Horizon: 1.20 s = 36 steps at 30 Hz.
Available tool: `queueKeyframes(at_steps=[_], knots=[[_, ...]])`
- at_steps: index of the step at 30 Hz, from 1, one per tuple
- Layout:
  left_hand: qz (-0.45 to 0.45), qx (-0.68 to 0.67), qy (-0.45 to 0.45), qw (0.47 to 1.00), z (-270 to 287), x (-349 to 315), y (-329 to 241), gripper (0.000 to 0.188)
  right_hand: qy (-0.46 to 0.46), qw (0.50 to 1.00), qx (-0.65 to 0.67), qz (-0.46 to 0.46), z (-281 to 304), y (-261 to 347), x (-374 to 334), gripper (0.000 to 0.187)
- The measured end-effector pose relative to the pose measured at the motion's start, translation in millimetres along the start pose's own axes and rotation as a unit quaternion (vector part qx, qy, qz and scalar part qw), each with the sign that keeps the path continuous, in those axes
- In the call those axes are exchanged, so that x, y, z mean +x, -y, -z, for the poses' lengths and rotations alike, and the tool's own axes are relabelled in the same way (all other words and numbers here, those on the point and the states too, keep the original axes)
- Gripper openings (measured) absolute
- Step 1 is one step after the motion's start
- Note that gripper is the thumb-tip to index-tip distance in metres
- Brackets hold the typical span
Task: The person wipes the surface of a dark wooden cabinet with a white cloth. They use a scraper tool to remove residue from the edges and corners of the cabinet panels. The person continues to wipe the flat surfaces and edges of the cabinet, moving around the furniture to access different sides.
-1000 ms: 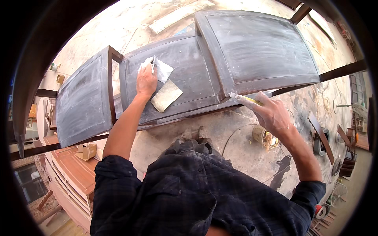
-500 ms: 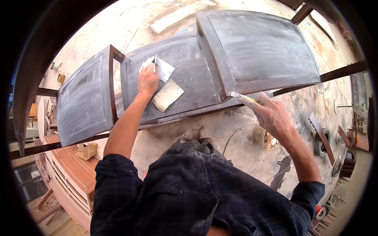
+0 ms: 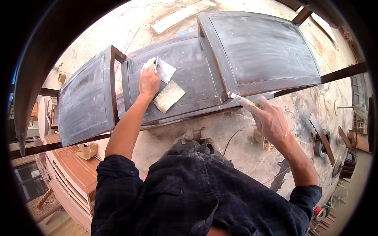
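Note:
My left hand (image 3: pixel 150 82) is over the lower middle panel (image 3: pixel 189 59) of a dark wooden piece of furniture, its fingers closed on a thin white sheet-like piece (image 3: pixel 167 71). White residue coats those fingertips. Just below the sheet, a pale tan, worn square pad (image 3: pixel 169 96) lies on the panel. In my right hand (image 3: pixel 273 122) is a putty knife (image 3: pixel 241 99) with a yellowish handle, mostly covered by my fingers. Its blade tip meets the near left corner of the raised right panel (image 3: pixel 267 47). White smears mark that hand too.
A raised left panel (image 3: pixel 84 98) and dark rails (image 3: pixel 342 72) flank the work. Brown drawer furniture (image 3: pixel 73 165) with a small cardboard box (image 3: pixel 87 150) stands at lower left. On the right floor lie a long dark board (image 3: pixel 322 137) and wheels; a bucket (image 3: pixel 260 137) sits behind my right hand.
My right hand has dropped slightly and tilted, with the blade still at the same corner. The left hand stays in place on the panel with the white piece.

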State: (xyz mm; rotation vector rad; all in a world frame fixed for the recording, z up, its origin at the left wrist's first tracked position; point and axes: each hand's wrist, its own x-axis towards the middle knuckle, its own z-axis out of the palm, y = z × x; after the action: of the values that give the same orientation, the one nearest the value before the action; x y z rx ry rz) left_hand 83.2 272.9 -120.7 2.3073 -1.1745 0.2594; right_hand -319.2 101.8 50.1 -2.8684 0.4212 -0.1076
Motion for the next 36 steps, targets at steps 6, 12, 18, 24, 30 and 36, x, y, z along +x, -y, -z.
queueKeyframes(at_steps=[6, 12, 18, 24, 30, 36], knots=[[0.003, 0.007, -0.004, 1.000, 0.3, 0.9, -2.3, 0.026, -0.030, 0.998, 0.040, -0.033, -6.3, 9.5, -4.5, 0.054], [-0.007, -0.004, -0.014, 1.000, -1.6, 1.0, -0.4, 0.027, -0.016, 0.996, 0.060, -0.062, -7.0, 13.2, -13.4, 0.053], [0.014, 0.013, 0.019, 1.000, 0.4, 0.6, -3.6, 0.028, -0.019, 0.997, 0.042, -0.059, -7.1, 18.2, -10.3, 0.055], [0.006, -0.001, 0.001, 1.000, -0.1, 0.8, -1.4, 0.027, -0.020, 0.997, 0.036, -0.067, -11.8, 22.2, -7.3, 0.055], [0.005, 0.003, 0.024, 1.000, 1.4, 1.5, -0.5, 0.035, -0.029, 0.997, 0.025, -0.064, -14.5, 21.1, -4.5, 0.050], [-0.001, -0.003, 0.012, 1.000, -0.3, 0.7, 1.6, 0.035, -0.043, 0.996, 0.034, -0.074, -12.5, 27.8, -2.6, 0.044]])
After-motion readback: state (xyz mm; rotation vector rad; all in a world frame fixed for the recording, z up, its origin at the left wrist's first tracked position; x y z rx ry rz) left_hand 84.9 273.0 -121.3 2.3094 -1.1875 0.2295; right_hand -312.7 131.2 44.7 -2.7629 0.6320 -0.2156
